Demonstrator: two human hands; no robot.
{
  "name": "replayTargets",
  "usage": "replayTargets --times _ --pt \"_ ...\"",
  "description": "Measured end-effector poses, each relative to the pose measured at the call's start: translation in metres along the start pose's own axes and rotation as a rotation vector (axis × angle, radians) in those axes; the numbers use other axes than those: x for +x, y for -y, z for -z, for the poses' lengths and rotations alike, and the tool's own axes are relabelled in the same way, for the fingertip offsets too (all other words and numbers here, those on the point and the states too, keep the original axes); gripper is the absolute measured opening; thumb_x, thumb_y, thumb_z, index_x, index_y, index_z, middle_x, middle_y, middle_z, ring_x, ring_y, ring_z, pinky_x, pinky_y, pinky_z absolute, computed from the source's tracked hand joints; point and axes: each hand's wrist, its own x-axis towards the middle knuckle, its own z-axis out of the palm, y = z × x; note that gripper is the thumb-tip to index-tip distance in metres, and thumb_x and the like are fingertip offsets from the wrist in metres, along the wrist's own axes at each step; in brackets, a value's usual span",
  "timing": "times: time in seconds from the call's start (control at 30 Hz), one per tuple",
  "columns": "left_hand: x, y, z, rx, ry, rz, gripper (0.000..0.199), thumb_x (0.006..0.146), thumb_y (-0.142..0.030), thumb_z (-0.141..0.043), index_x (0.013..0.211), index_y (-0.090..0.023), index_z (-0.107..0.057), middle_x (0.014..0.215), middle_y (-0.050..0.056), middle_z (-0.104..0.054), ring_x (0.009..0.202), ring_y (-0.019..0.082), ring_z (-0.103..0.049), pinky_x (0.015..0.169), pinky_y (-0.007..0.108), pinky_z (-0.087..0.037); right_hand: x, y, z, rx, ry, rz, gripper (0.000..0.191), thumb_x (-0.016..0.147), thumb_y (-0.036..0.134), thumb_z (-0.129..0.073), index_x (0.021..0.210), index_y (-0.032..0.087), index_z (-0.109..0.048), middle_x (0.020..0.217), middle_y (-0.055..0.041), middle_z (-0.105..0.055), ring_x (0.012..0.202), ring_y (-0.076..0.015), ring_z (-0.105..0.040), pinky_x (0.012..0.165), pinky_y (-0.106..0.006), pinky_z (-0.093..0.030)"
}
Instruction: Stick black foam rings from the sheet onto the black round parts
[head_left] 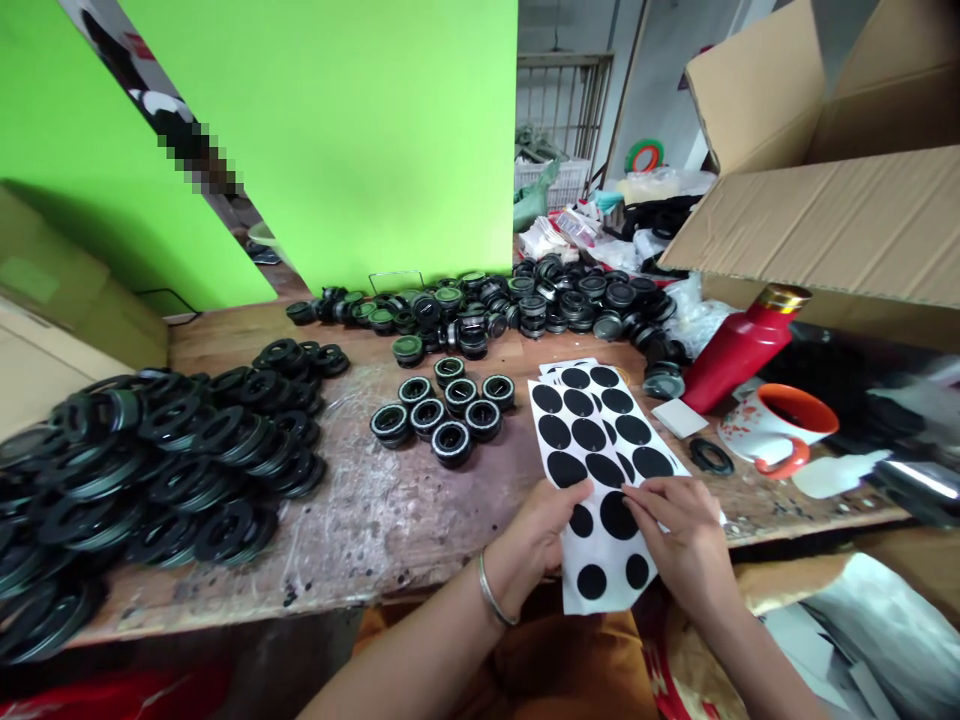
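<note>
My left hand [541,528] grips the left edge of a white sheet of round black stickers [579,548], thumb on top. The sheet's near end is over the table's front edge. At the sheet's right side, the fingertips of my right hand [686,530] pinch the edge of one round black sticker [619,517]; I cannot make out how far it is off the backing. More sticker sheets [649,435] lie underneath. To the left of the sheets stands a small group of black ring-shaped parts [451,441] with pale rims.
Black rings [217,445] are piled at the left, and more round parts [480,310] line the back. Right of the sheets are a red bottle [742,350], an orange-and-white mug [772,425], a loose black ring [710,457] and a cardboard box [825,220]. A green panel [390,130] rises behind.
</note>
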Motion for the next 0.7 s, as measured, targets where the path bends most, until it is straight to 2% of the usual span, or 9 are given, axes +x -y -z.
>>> replayTargets --times 0.07,0.13,0.23,0.27,0.3,0.37,0.47,0.6,0.7 --pt "0.003 0.0 -0.002 0.035 0.011 -0.04 0.041 0.067 -0.032 -0.078 0.1 -0.012 -0.063 0.103 0.016 -0.068 0.095 0.031 -0.066 0.087 0.046 -0.051 0.001 -0.009 -0.003 -0.055 0.035 0.022 0.017 0.092 0.021 -0.056 0.092 0.018 -0.072 0.082 -0.0062 -0.062 0.08 -0.0219 -0.054 0.074 -0.038 -0.045" --pt "0.003 -0.001 -0.003 0.145 -0.105 -0.153 0.044 0.073 -0.031 -0.072 0.11 -0.013 -0.057 0.111 0.017 -0.065 0.1 0.031 -0.064 0.088 0.046 -0.051 0.0 -0.015 -0.006 -0.042 0.097 0.024 0.019 0.094 0.019 -0.052 0.09 0.016 -0.07 0.08 -0.0061 -0.059 0.075 -0.0193 -0.055 0.07 -0.034 -0.046" --pt "0.001 -0.006 0.001 0.555 -0.415 -0.528 0.051 0.081 -0.023 -0.062 0.127 -0.016 -0.043 0.129 0.017 -0.054 0.118 0.028 -0.054 0.102 0.049 -0.042 -0.001 -0.016 -0.01 -0.025 0.147 0.0 0.023 0.097 0.018 -0.046 0.087 0.015 -0.066 0.083 -0.0061 -0.057 0.071 -0.0162 -0.057 0.066 -0.029 -0.047" --pt "0.0 -0.007 0.003 0.741 -0.455 -0.665 0.049 0.083 -0.019 -0.059 0.129 -0.018 -0.042 0.133 0.016 -0.051 0.124 0.027 -0.049 0.107 0.049 -0.037 -0.002 -0.015 -0.012 -0.035 0.148 -0.012 0.023 0.097 0.018 -0.044 0.086 0.015 -0.065 0.086 -0.0064 -0.056 0.071 -0.0158 -0.058 0.066 -0.029 -0.048" --pt "0.0 -0.007 0.005 0.931 -0.43 -0.768 0.044 0.084 -0.015 -0.056 0.127 -0.019 -0.046 0.134 0.014 -0.05 0.128 0.026 -0.045 0.111 0.049 -0.033 -0.002 -0.014 -0.013 -0.049 0.145 -0.025 0.023 0.097 0.019 -0.043 0.085 0.015 -0.063 0.089 -0.007 -0.056 0.071 -0.0159 -0.059 0.065 -0.029 -0.048" --pt "0.0 -0.005 0.009 1.252 -0.228 -0.832 0.035 0.086 -0.01 -0.049 0.119 -0.021 -0.054 0.13 0.01 -0.055 0.131 0.024 -0.042 0.113 0.048 -0.031 -0.002 -0.012 -0.016 -0.075 0.133 -0.054 0.023 0.097 0.021 -0.042 0.083 0.016 -0.059 0.094 -0.0082 -0.055 0.072 -0.0164 -0.059 0.062 -0.029 -0.048" --pt "0.003 0.002 0.014 1.516 0.081 -0.703 0.041 0.085 -0.014 -0.057 0.125 -0.02 -0.054 0.136 0.011 -0.053 0.133 0.027 -0.041 0.112 0.047 -0.033 -0.002 -0.012 -0.019 -0.093 0.118 -0.097 0.021 0.096 0.025 -0.041 0.083 0.017 -0.054 0.098 -0.0098 -0.053 0.071 -0.0178 -0.059 0.059 -0.029 -0.048" --pt "0.005 0.004 0.016 1.573 0.182 -0.546 0.08 0.068 -0.033 -0.081 0.138 -0.019 -0.045 0.149 0.016 -0.038 0.137 0.034 -0.035 0.113 0.051 -0.029 -0.002 -0.013 -0.017 -0.037 0.089 -0.132 0.018 0.096 0.027 -0.042 0.083 0.019 -0.052 0.099 -0.0109 -0.053 0.077 -0.0205 -0.06 0.062 -0.033 -0.051" --pt "0.005 0.0 0.017 1.51 0.2 -0.517 0.083 0.064 -0.035 -0.084 0.137 -0.022 -0.048 0.148 0.016 -0.04 0.136 0.037 -0.035 0.111 0.052 -0.028 -0.006 -0.01 -0.005 0.076 0.067 -0.17 0.017 0.093 0.029 -0.05 0.08 0.019 -0.055 0.102 -0.0108 -0.053 0.08 -0.0202 -0.061 0.065 -0.034 -0.053"
